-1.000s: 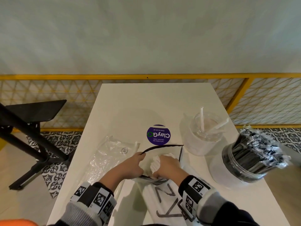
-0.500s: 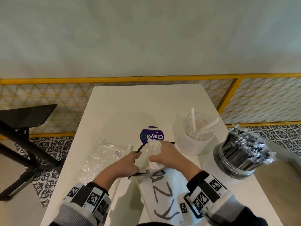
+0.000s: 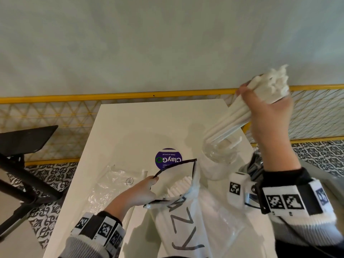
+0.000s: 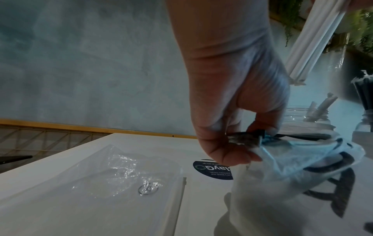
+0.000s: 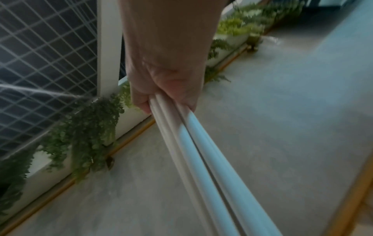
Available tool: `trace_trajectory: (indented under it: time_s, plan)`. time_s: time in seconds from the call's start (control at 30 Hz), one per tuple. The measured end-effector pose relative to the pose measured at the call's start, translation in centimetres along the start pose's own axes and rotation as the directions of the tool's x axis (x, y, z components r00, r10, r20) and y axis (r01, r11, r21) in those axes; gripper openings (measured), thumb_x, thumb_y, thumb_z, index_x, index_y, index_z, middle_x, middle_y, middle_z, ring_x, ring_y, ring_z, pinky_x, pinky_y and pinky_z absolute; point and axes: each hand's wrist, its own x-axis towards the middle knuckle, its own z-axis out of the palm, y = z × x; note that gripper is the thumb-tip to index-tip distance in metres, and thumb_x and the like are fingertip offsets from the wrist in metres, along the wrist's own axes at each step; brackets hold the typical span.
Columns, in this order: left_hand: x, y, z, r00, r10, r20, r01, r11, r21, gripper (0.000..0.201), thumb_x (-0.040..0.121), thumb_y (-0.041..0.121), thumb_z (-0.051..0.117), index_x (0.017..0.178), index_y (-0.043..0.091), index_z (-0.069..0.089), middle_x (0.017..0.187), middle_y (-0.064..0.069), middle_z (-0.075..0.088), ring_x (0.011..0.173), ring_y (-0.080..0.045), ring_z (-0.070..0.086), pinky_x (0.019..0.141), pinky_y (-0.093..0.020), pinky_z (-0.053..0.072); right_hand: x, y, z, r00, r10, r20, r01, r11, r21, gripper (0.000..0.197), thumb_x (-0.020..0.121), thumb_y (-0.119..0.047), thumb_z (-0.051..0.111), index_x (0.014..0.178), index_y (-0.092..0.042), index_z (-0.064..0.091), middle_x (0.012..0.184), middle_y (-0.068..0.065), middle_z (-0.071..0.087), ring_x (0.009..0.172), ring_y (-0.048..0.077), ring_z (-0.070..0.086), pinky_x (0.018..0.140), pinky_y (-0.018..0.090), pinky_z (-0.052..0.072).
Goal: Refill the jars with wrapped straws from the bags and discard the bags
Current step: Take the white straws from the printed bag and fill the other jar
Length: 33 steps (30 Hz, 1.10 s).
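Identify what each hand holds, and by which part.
Right hand grips a bundle of white wrapped straws near its upper end; left hand pinches the printed bag at its black-edged opening.

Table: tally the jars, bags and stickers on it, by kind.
Jars: 2, a clear jar and a jar of black straws.
Bags: 2, a lettered bag and an empty clear bag.
Stickers: 1, purple.
Total: 5.

On the bench (image 3: 130, 127), the emptied bag (image 3: 115, 185) lies left of the open straw bag (image 3: 186, 211), the sticker (image 3: 168, 158) behind it, and two jars (image 3: 216, 161) to its right.
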Motion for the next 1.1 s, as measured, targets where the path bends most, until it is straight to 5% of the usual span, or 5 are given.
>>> trace_trajectory:
  time_s: [0.23,0.6,0.83,0.97,1.1]
  plan:
    - [0.1,-0.3,0.0,1.000,0.026,-0.005,-0.026,0.999,0.024,0.068,0.086,0.004,0.040,0.149,0.016,0.018,0.153,0.009,0.017,0.088,-0.008,0.051,0.071,-0.019,0.043,-0.4,5.9,0.2,0.995,0.064,-0.077,-0.073,0.991,-0.115,0.030,0.079,-0.007,0.074,0.104,-0.013,0.059,0.088,-0.006,0.066,0.075,-0.002,0.065,0.070,0.018,0.054]
    - [-0.3,-0.7,0.0,0.999,0.045,-0.009,-0.045,0.999,0.021,0.067,0.087,0.004,0.042,0.149,0.011,0.016,0.149,0.000,0.024,0.063,-0.002,0.043,0.048,-0.008,0.035,-2.0,14.8,0.7,0.907,0.421,-0.026,-0.388,0.809,-0.441,0.073,0.073,-0.019,0.082,0.133,-0.011,0.041,0.109,0.006,0.059,0.110,0.028,0.059,0.083,0.027,0.043]
    - [-0.8,-0.6,0.0,0.997,0.067,-0.025,-0.065,0.997,0.051,0.068,0.089,0.012,0.049,0.149,0.012,0.016,0.155,0.005,0.016,0.106,-0.012,0.049,0.081,-0.015,0.037,-4.4,12.6,1.4,0.999,-0.005,0.036,0.027,0.766,-0.643,0.089,0.078,-0.031,0.077,0.148,-0.014,0.024,0.148,0.011,0.031,0.136,0.024,0.032,0.110,0.035,0.032]
    - [-0.9,-0.5,0.1,0.996,0.076,-0.050,-0.073,0.996,0.048,0.069,0.088,0.012,0.053,0.148,0.015,0.019,0.155,0.006,0.016,0.123,-0.019,0.048,0.091,-0.023,0.041,-9.9,12.7,3.6,0.859,-0.284,0.427,0.467,0.776,-0.424,0.024,0.085,-0.016,0.065,0.108,-0.015,0.064,0.109,-0.006,0.059,0.105,0.006,0.052,0.095,0.016,0.040]
    - [-0.7,-0.4,0.2,0.996,0.079,-0.031,-0.077,0.996,0.055,0.076,0.083,0.007,0.055,0.149,0.014,0.017,0.155,0.007,0.015,0.095,-0.019,0.057,0.085,-0.030,0.049,-15.2,16.1,5.8,0.501,0.583,0.640,0.286,0.586,-0.758,0.029,0.092,-0.028,0.057,0.116,-0.013,0.063,0.108,0.004,0.064,0.097,0.018,0.060,0.086,0.027,0.048]
